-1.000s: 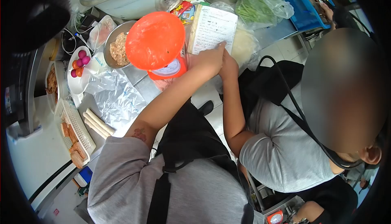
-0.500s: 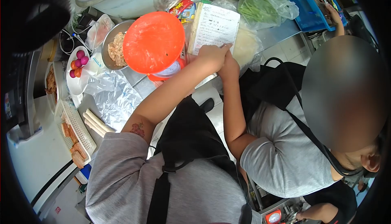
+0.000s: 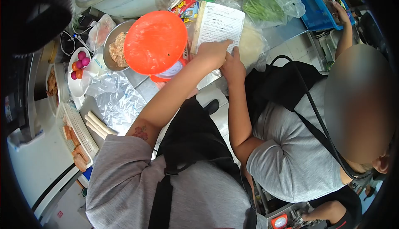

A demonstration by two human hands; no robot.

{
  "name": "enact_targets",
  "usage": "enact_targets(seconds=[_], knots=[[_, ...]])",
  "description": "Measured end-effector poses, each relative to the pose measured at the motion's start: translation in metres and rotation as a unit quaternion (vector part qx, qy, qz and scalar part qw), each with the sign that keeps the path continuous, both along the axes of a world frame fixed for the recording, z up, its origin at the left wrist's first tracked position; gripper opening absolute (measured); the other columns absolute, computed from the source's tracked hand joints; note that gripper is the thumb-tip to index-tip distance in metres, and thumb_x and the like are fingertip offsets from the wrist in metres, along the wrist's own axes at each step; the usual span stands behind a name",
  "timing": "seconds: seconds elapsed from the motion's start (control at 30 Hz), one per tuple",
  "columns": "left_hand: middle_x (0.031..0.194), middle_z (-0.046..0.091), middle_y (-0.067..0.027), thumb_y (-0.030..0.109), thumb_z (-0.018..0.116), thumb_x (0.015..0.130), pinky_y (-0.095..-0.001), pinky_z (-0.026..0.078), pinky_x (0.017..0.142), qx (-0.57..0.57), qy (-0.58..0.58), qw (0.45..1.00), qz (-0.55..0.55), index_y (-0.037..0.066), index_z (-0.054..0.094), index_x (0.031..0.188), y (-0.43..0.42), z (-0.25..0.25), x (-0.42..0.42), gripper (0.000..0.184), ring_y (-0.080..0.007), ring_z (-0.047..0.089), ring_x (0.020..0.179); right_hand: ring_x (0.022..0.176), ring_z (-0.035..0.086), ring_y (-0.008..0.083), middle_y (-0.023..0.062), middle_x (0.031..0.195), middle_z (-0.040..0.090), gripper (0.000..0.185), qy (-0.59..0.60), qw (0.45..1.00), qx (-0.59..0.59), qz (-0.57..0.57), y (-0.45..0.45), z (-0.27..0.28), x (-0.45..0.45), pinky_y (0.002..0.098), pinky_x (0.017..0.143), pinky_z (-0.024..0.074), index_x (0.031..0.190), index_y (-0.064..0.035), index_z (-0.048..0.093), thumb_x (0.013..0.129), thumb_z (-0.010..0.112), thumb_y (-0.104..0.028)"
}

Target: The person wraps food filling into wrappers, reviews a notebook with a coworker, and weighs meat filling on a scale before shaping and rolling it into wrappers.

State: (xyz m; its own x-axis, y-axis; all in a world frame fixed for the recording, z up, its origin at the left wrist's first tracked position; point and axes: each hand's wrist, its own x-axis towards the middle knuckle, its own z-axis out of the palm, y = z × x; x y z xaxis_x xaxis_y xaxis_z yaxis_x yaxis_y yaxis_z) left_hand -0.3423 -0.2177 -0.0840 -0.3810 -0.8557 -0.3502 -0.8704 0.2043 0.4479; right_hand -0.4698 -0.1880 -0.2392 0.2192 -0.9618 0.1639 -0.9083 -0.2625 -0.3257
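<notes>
A lined white notebook page (image 3: 220, 23), dense with handwriting, lies by the left hand (image 3: 212, 54), index finger extended, grip unclear.

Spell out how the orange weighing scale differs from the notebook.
Colour: the weighing scale is bright orange-red, while the notebook shows a whitish page.
Shape: the scale's pan is round, whereas the notebook's page is rectangular.
Markings: whitish smears show on the scale's pan; lines of handwriting fill much of the notebook's page.
Shared: both are partly hidden, the scale by the left forearm, the notebook by the left hand.
</notes>
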Motion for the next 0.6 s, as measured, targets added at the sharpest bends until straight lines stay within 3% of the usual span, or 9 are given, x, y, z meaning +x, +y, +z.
enact_targets(seconds=[0.1,0.23,0.3,0.4,0.5,0.6], knots=[[0.102,0.065,-0.0191,0.013,0.048,0.083,-0.0436,0.048,0.078,0.035,-0.001,0.999,0.011,0.019,0.038,0.141,0.012,0.0,-0.004,0.059,-0.0334,0.063,0.093,0.063,0.065,0.0361,0.0203,0.133,0.047,0.026,-0.047,0.996,0.041,-0.071,0.009,0.065,0.008,0.0438,0.057,0.054,0.106,-0.018,0.062,0.081,0.058,-0.023],[0.104,0.065,-0.0198,0.014,0.048,0.082,-0.0445,0.047,0.079,0.016,0.023,0.999,0.025,0.019,0.034,0.143,0.022,-0.01,-0.004,0.062,-0.0339,0.063,0.094,0.096,0.062,0.0319,0.009,0.127,0.052,0.027,0.036,0.999,0.016,0.001,0.004,0.052,0.003,0.0392,0.065,0.0555,0.11,-0.0193,0.062,0.084,0.055,-0.021],[0.104,0.065,-0.0198,0.013,0.048,0.082,-0.0445,0.047,0.079,0.022,0.022,0.999,0.031,0.019,0.034,0.143,0.023,-0.013,-0.002,0.063,-0.034,0.062,0.095,0.115,0.053,0.0305,0.0033,0.124,0.055,0.029,0.132,0.988,-0.031,0.075,0.005,0.059,-0.001,0.0364,0.073,0.0557,0.113,-0.0205,0.062,0.086,0.052,-0.019],[0.105,0.065,-0.0196,0.014,0.048,0.082,-0.0446,0.047,0.08,0.032,0.012,0.999,0.039,0.019,0.034,0.143,0.024,-0.01,-0.001,0.063,-0.034,0.062,0.096,0.129,0.038,0.0318,-0.0013,0.119,0.056,0.03,0.203,0.974,-0.03,0.094,0.003,0.061,0.002,0.0349,0.091,0.0495,0.115,-0.0202,0.062,0.087,0.049,-0.017],[0.105,0.064,-0.0195,0.014,0.049,0.081,-0.0448,0.047,0.08,0.028,0.015,0.998,0.048,0.018,0.034,0.143,0.025,-0.012,0.0,0.064,-0.0339,0.062,0.097,0.126,0.04,0.0353,-0.0013,0.119,0.057,0.031,0.265,0.956,-0.021,0.124,0.006,0.083,0.002,0.0368,0.102,0.0406,0.115,-0.0187,0.063,0.087,0.048,-0.018],[0.106,0.064,-0.0196,0.013,0.05,0.08,-0.0449,0.047,0.08,0.026,0.019,0.998,0.052,0.017,0.035,0.142,0.027,-0.015,-0.001,0.063,-0.0338,0.061,0.097,0.126,0.04,0.0362,-0.0013,0.118,0.057,0.031,0.237,0.964,-0.025,0.117,0.004,0.071,0.0,0.0375,0.105,0.037,0.114,-0.0182,0.063,0.087,0.048,-0.018]])
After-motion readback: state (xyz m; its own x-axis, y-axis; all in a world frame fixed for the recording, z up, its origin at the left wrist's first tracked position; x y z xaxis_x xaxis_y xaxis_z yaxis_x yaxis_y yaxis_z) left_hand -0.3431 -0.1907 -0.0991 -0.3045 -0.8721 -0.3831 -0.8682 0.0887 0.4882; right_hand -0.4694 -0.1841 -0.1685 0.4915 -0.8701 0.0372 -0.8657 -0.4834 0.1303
